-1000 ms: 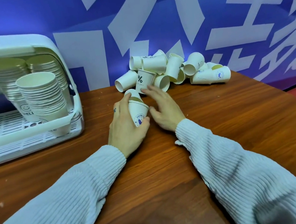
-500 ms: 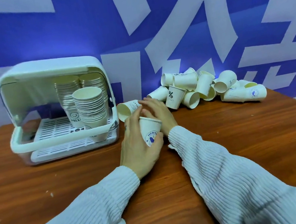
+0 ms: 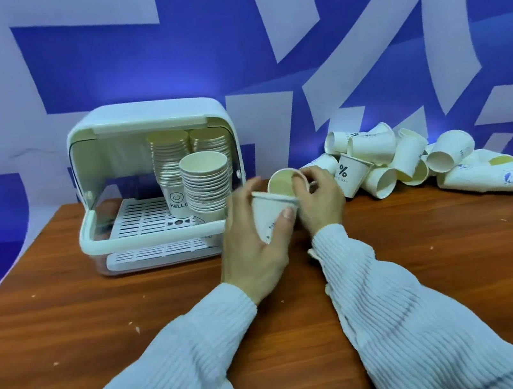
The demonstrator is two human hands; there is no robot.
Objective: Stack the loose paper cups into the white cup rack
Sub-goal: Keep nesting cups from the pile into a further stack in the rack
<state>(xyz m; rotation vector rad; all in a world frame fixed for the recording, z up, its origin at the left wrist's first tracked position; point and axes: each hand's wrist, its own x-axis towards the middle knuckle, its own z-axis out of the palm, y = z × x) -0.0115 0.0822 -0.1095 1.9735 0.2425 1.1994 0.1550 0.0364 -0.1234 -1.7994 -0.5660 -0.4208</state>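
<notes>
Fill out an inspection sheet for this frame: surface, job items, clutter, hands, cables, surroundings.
Surface: wooden table, brown, with small white specks.
Job's things: white cup rack with lid up, three nested stacks on its slatted tray; heap of loose cups lying on the table to the right.
Clutter: nothing seen beyond the specks.
Hands: left hand grips an upright cup; right hand holds a tilted cup at its rim.
Cables: nothing seen.
Surroundings: blue backdrop with large white characters.
</notes>
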